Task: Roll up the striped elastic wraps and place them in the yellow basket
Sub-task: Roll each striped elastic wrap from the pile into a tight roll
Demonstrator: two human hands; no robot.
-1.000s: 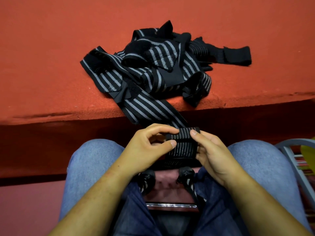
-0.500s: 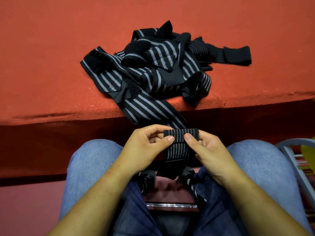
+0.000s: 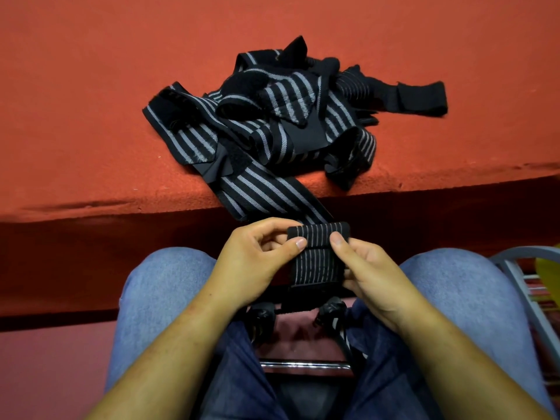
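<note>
A black elastic wrap with grey stripes (image 3: 318,256) is partly rolled above my lap. My left hand (image 3: 257,262) pinches the roll's left end, thumb on its front. My right hand (image 3: 372,277) pinches the right end, thumb on top. The wrap's free strip (image 3: 266,192) runs up over the edge of the red surface into a tangled pile of several striped wraps (image 3: 285,116). A sliver of yellow (image 3: 548,274) shows at the far right edge; whether it is the basket I cannot tell.
The red carpeted surface (image 3: 91,101) ends in a ledge just beyond my knees. Two small dark rolled bundles (image 3: 260,316) sit between my thighs. A grey metal frame (image 3: 521,268) stands at the right, beside my right knee.
The roll has turned a little further up the strip, toward the ledge. Both thumbs have shifted on it. The pile has not moved.
</note>
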